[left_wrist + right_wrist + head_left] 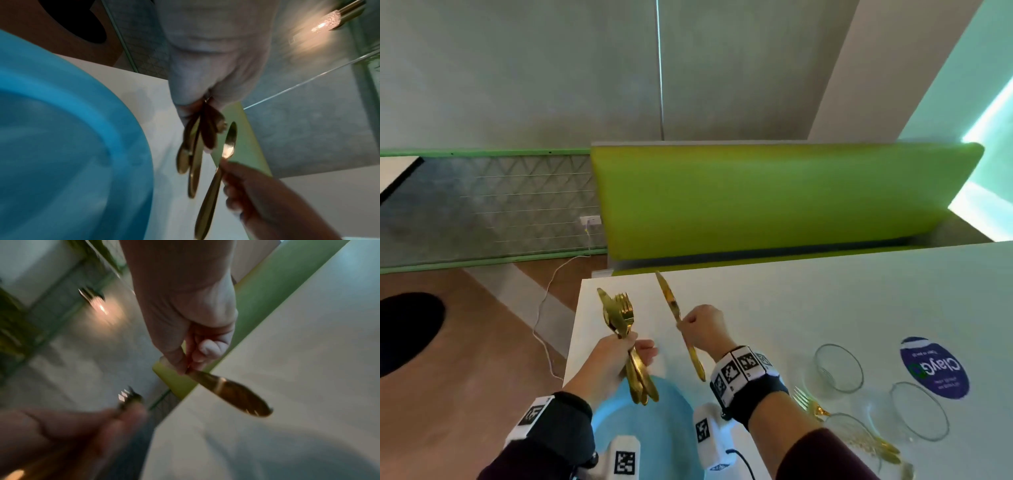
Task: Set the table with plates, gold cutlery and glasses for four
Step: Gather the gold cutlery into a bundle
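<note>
My left hand [619, 349] grips a bundle of gold cutlery [621, 318], forks and a knife fanned upward, handles hanging over a blue plate [664, 428] on the white table [825, 301]. In the left wrist view the bundle's handles [195, 146] hang below the left hand [205, 73] beside the blue plate [61, 138]. My right hand [702, 329] pinches a single gold knife [671, 301] at its middle, blade pointing away. The right wrist view shows that knife's handle [232, 394] below the right hand [191, 337].
Three clear glasses [839, 368] lie or stand at the right by a round purple sticker [935, 368]. More gold forks [859, 435] lie near them. A green bench [774, 198] runs behind the table. A white cable [544, 308] trails over the wooden floor at left.
</note>
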Tool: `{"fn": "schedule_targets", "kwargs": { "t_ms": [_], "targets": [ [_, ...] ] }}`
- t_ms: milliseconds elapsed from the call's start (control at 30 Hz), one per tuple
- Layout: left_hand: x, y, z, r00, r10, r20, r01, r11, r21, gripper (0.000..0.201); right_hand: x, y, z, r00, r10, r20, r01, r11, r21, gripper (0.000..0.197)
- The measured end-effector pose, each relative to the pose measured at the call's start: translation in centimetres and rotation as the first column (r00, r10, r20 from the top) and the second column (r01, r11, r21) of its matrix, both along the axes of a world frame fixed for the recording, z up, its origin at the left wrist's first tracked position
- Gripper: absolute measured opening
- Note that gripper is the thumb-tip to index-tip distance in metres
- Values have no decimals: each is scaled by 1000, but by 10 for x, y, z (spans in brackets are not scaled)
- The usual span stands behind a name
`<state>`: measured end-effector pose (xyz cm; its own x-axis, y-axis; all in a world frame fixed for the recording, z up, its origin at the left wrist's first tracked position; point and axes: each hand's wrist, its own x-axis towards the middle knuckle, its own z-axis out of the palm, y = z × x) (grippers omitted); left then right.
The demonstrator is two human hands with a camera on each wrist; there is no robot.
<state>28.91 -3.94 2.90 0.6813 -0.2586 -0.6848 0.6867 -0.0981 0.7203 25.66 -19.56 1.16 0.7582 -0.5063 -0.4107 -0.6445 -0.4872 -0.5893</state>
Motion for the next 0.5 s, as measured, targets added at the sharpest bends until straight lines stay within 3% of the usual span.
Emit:
{"fn": "schedule_targets", "kwargs": {
  "t_ms": [100, 167, 367, 500],
  "targets": [
    [-13, -12, 15, 995, -91, 39, 92, 996, -11, 28, -7, 4, 36, 987, -116, 111, 83, 961, 265, 19],
    [-23, -20, 27, 984, -156, 87, 158, 987, -15, 26, -16, 11, 56, 981, -148, 123, 99, 935, 340, 16],
    [-57, -33, 61, 960, -245, 134, 258, 962, -88, 32, -60, 16, 84, 954, -268, 137, 196, 899, 392, 21],
    [-87, -40, 75, 947, -298, 121, 313, 941, -132, 31, -97, 12, 99, 950, -269, 158, 214, 930, 300, 23]
  ]
}}
